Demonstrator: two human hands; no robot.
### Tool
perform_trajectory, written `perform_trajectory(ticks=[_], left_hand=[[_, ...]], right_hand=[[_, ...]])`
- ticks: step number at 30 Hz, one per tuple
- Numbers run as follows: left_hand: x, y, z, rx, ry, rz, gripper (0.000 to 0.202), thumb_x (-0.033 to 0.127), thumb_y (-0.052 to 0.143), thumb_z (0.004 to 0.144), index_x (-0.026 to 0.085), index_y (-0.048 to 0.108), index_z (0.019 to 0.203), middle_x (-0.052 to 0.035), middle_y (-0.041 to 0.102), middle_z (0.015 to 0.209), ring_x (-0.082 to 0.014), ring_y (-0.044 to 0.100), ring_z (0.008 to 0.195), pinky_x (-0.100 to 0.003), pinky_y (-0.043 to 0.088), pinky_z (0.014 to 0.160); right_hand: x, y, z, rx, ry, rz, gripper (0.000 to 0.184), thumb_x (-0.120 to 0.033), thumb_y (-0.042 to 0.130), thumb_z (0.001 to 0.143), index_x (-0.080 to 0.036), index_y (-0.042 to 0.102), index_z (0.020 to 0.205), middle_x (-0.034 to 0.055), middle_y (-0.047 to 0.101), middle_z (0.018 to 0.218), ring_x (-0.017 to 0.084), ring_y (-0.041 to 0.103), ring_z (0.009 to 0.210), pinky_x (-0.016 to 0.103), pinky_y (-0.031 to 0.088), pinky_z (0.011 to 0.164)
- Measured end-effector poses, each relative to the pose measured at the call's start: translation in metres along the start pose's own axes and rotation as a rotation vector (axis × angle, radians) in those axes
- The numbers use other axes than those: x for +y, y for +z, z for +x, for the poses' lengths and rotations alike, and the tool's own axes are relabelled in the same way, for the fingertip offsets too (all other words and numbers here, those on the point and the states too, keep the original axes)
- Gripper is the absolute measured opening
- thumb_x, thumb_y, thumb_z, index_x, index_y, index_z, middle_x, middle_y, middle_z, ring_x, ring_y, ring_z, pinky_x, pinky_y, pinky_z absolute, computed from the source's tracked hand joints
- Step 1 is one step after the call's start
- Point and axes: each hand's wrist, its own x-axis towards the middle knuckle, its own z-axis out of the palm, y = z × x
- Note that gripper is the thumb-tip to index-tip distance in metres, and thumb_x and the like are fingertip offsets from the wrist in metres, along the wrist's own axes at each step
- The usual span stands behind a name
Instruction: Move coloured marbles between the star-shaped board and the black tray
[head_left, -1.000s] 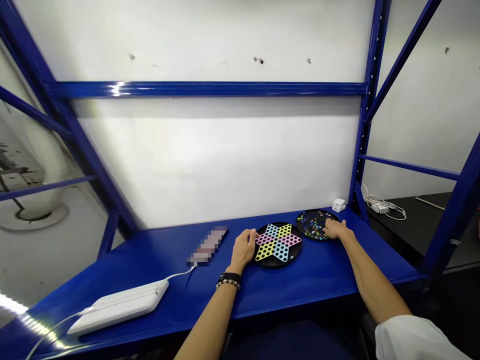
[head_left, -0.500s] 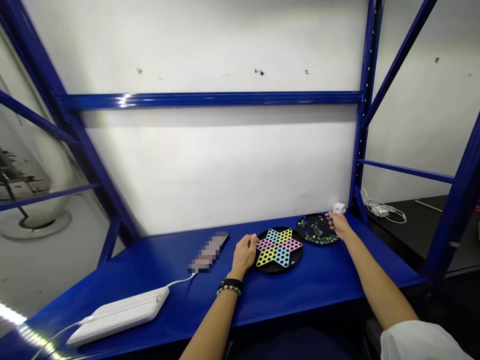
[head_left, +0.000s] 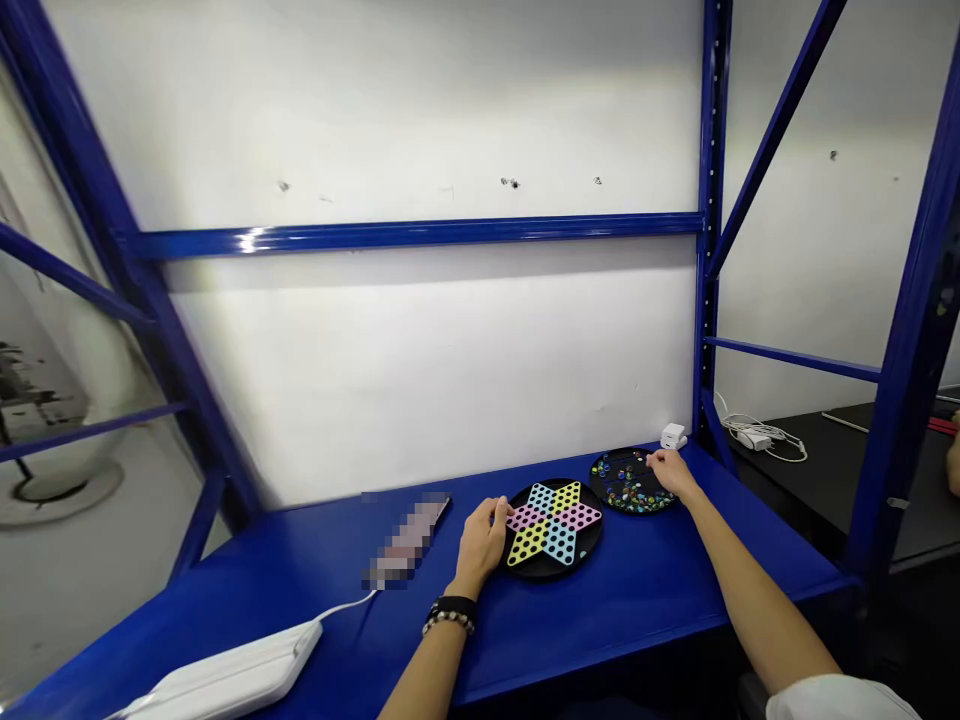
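A round black Chinese checkers board [head_left: 553, 572] with a six-pointed star in pink, yellow and light blue lies on the blue table. At its left rim is my left hand [head_left: 482, 545], fingers curled and gripping the edge. Behind and to the right of the board lies a round black tray [head_left: 619, 460] holding many coloured glass marbles [head_left: 639, 496]. My right hand [head_left: 673, 473] is over the tray's right side, thumb and fingertips pinched together. Whatever is between those fingertips is too small to make out.
A phone [head_left: 409, 540] lies left of my left hand, joined by a white cable to a white power bank [head_left: 232, 672]. A white charger plug [head_left: 673, 436] stands behind the tray. Blue rack posts [head_left: 705, 300] frame the table. Coiled white cables [head_left: 765, 436] lie on a black surface at right.
The camera view has shifted, so the table appears lower. Above the marble tray my right hand has moved slightly, still pinched. My left hand stays at the board's rim.
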Motion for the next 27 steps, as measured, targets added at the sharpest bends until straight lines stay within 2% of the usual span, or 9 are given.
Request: perform_trajectory(ticks=[3, 6, 10, 16, 18, 19, 23, 25, 27], left_hand=[[0.0, -0.001, 0.0, 0.004, 0.001, 0.017, 0.048, 0.05, 0.033, 0.095, 0.023, 0.064, 0.071, -0.0021, 0.069, 0.076, -0.0198, 0.063, 0.074, -0.03, 0.045, 0.069], [0.0, -0.001, 0.001, 0.003, -0.001, 0.026, 0.048, 0.05, 0.033, 0.094, 0.023, 0.064, 0.072, -0.0023, 0.069, 0.077, -0.0202, 0.063, 0.076, -0.031, 0.046, 0.07], [0.0, 0.0, 0.001, -0.007, -0.001, 0.014, 0.049, 0.051, 0.032, 0.095, 0.023, 0.064, 0.072, -0.0028, 0.07, 0.079, -0.0207, 0.064, 0.079, -0.032, 0.047, 0.073], [0.001, 0.001, 0.002, -0.005, -0.009, 0.0, 0.047, 0.05, 0.033, 0.095, 0.023, 0.065, 0.073, -0.0024, 0.07, 0.081, -0.0201, 0.063, 0.08, -0.031, 0.045, 0.072], [0.0, 0.001, 0.002, -0.002, -0.013, -0.004, 0.046, 0.049, 0.034, 0.095, 0.023, 0.065, 0.073, -0.0017, 0.07, 0.081, -0.0195, 0.063, 0.08, -0.03, 0.045, 0.072], [0.0, 0.001, 0.002, 0.001, -0.015, -0.005, 0.046, 0.049, 0.034, 0.095, 0.023, 0.065, 0.073, -0.0015, 0.07, 0.08, -0.0193, 0.063, 0.079, -0.03, 0.045, 0.072], [-0.001, 0.002, 0.002, -0.002, -0.018, -0.008, 0.047, 0.05, 0.034, 0.094, 0.023, 0.066, 0.072, -0.0017, 0.069, 0.078, -0.0194, 0.062, 0.076, -0.03, 0.045, 0.071], [-0.002, 0.003, 0.003, -0.009, -0.025, -0.016, 0.048, 0.05, 0.033, 0.094, 0.023, 0.065, 0.072, -0.0021, 0.069, 0.077, -0.0197, 0.062, 0.075, -0.031, 0.045, 0.071], [-0.003, 0.003, 0.004, -0.008, -0.031, -0.027, 0.048, 0.05, 0.033, 0.094, 0.023, 0.065, 0.072, -0.0025, 0.069, 0.077, -0.0202, 0.062, 0.076, -0.032, 0.045, 0.072]], right_hand=[[-0.007, 0.0, -0.009, -0.048, -0.009, -0.225, 0.028, -0.045, 0.069, 0.073, -0.02, 0.061, 0.063, 0.0031, 0.064, 0.068, 0.02, 0.061, 0.071, 0.027, 0.04, 0.061], [-0.014, -0.002, -0.015, -0.207, -0.043, -0.411, 0.028, -0.048, 0.074, 0.068, -0.021, 0.066, 0.067, 0.0024, 0.069, 0.072, 0.018, 0.063, 0.072, 0.026, 0.039, 0.061], [-0.014, -0.004, -0.017, -0.287, -0.096, -0.452, 0.026, -0.045, 0.071, 0.072, -0.02, 0.069, 0.068, 0.0037, 0.069, 0.073, 0.017, 0.062, 0.072, 0.025, 0.039, 0.061], [-0.012, -0.001, -0.016, -0.249, -0.122, -0.379, 0.027, -0.042, 0.07, 0.075, -0.018, 0.064, 0.062, 0.0014, 0.062, 0.063, 0.015, 0.056, 0.066, 0.025, 0.038, 0.061], [-0.015, -0.002, -0.015, -0.203, -0.144, -0.251, 0.035, -0.048, 0.061, 0.083, -0.018, 0.06, 0.064, -0.0007, 0.054, 0.059, 0.012, 0.049, 0.059, 0.024, 0.037, 0.057], [-0.018, -0.003, -0.014, -0.165, -0.136, -0.112, 0.038, -0.051, 0.055, 0.086, -0.019, 0.057, 0.066, -0.0022, 0.048, 0.056, 0.011, 0.044, 0.054, 0.024, 0.036, 0.054], [-0.023, -0.014, -0.008, -0.073, 0.013, 0.641, 0.04, -0.055, 0.04, 0.091, -0.022, 0.045, 0.07, -0.0078, 0.028, 0.052, 0.008, 0.021, 0.042, 0.021, 0.025, 0.041], [-0.022, -0.018, -0.005, -0.108, 0.069, 0.738, 0.039, -0.052, 0.034, 0.093, -0.022, 0.044, 0.071, -0.0071, 0.032, 0.054, 0.008, 0.02, 0.04, 0.02, 0.022, 0.038], [-0.018, -0.02, -0.003, -0.103, 0.064, 0.552, 0.039, -0.048, 0.029, 0.095, -0.021, 0.046, 0.073, -0.005, 0.038, 0.055, 0.008, 0.024, 0.039, 0.02, 0.022, 0.037]])
